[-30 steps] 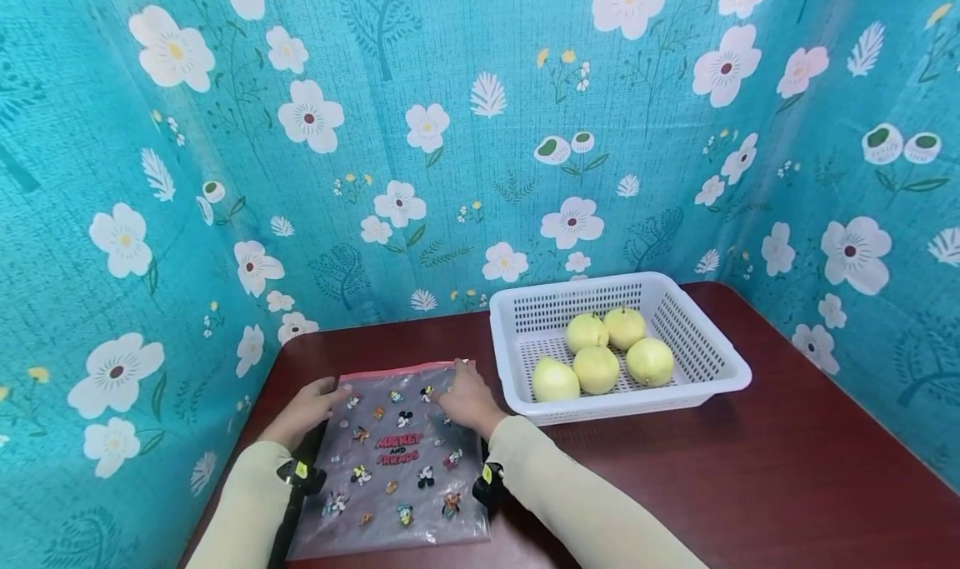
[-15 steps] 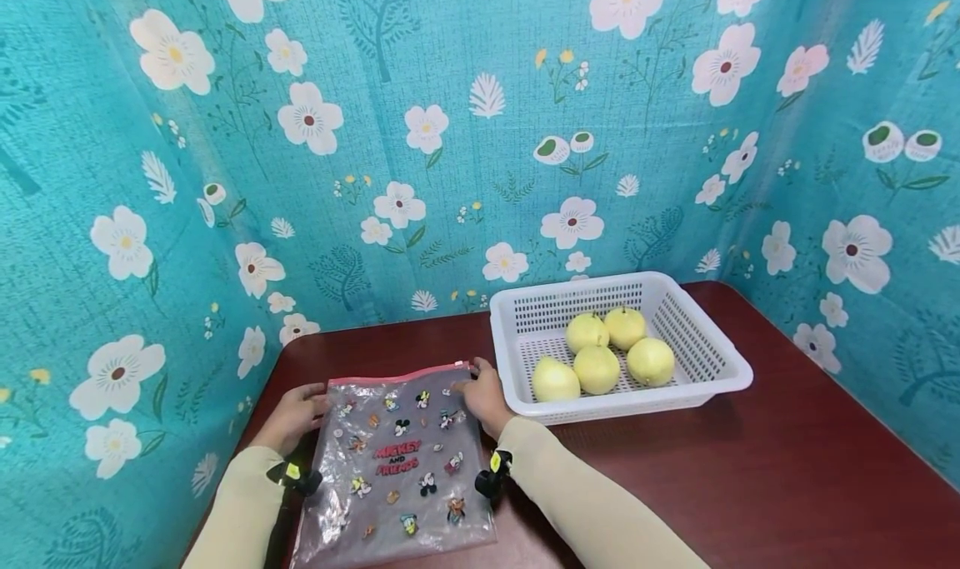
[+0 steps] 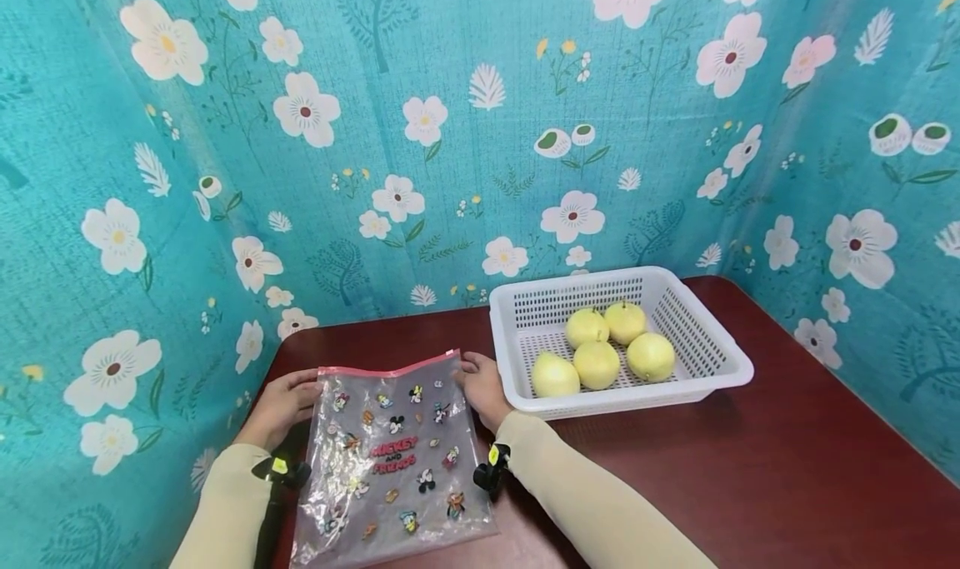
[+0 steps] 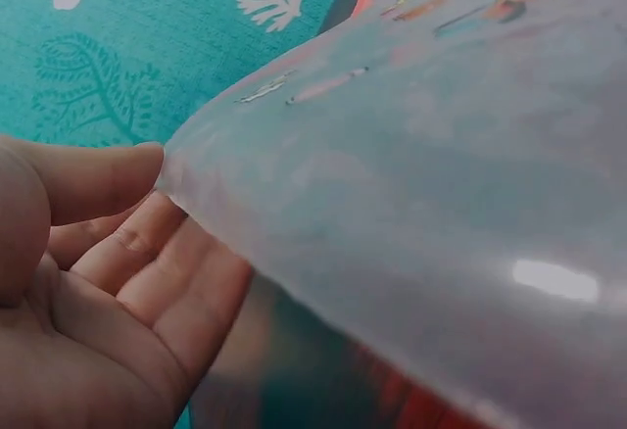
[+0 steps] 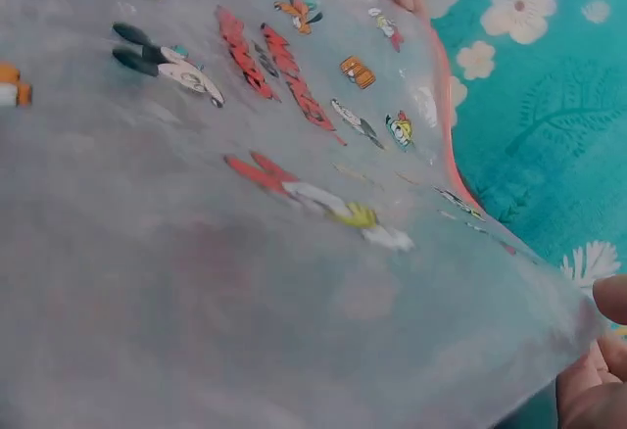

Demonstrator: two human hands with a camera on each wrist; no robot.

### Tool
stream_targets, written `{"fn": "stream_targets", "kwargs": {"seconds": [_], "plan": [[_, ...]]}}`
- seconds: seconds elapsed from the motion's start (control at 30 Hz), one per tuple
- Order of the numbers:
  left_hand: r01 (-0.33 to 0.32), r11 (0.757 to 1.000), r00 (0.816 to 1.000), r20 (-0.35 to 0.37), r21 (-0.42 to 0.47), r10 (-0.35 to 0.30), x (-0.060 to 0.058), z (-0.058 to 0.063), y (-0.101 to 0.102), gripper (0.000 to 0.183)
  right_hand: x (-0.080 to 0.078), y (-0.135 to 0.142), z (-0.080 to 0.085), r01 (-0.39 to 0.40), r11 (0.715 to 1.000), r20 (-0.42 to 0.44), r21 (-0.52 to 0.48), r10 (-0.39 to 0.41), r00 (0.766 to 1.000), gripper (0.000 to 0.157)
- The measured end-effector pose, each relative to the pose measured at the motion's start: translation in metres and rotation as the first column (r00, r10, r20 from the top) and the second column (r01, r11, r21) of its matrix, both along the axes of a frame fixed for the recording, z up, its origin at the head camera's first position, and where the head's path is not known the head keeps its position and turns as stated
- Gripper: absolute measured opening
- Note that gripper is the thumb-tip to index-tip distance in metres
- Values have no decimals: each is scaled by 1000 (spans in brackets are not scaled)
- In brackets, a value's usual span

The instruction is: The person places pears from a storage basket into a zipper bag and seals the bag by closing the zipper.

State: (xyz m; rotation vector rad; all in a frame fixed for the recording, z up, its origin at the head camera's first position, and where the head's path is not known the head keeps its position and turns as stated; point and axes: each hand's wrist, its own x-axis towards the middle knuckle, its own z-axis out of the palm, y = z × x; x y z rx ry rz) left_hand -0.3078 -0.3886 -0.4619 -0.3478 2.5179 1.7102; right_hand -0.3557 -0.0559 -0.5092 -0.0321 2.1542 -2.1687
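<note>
A clear zip bag (image 3: 405, 490) with cartoon figures and red lettering lies nearly flat in front of me, its red zip (image 3: 382, 372) along the far edge. A white slider (image 3: 452, 353) sits at the zip's right end. My left hand (image 3: 282, 406) pinches the bag's left edge near the top corner; in the left wrist view the thumb (image 4: 108, 179) is above the film and the fingers (image 4: 167, 282) below. At the opposite edge my right hand (image 3: 483, 388) pinches the film between thumb and fingers, partly cut off in the right wrist view.
To the right of the bag, a white slotted plastic basket (image 3: 716, 356) holds several pale yellow-green pears (image 3: 596, 364). Its near left corner is close to my right hand. The dark red tabletop (image 3: 750, 477) ends at a teal floral curtain (image 3: 450, 161) behind and on both sides.
Both hands have shifted outward from over the bag's top corners to its side edges. The bag's zip end has moved slightly left. The basket and pears stay put.
</note>
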Motion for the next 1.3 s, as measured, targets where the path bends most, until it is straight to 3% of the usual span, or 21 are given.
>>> {"fn": "stream_targets", "kwargs": {"seconds": [0.17, 0.33, 0.57, 0.73, 1.0, 1.3], "plan": [[-29, 1000, 1000, -6, 2, 29, 1, 4, -7, 51, 0, -9, 6, 30, 998, -36, 63, -28, 999, 45], [-57, 998, 998, -31, -19, 57, 6, 11, -18, 54, 7, -19, 20, 12, 996, -68, 86, -6, 998, 42], [-81, 996, 990, -115, 33, 84, 11, 31, -28, 55, 19, -29, 46, 7, 992, -136, 126, 11, 991, 41], [-117, 988, 975, -176, 103, 133, 13, 49, -28, 53, 24, -31, 61, -11, 996, -156, 93, 25, 987, 43], [-68, 963, 939, -309, 260, 150, 18, 74, -25, 54, 26, -30, 86, -24, 1000, -232, 18, 28, 972, 41], [70, 898, 869, -469, 434, 159, 23, 92, -12, 38, 28, -15, 131, -60, 998, -291, 2, 58, 955, 45]]}}
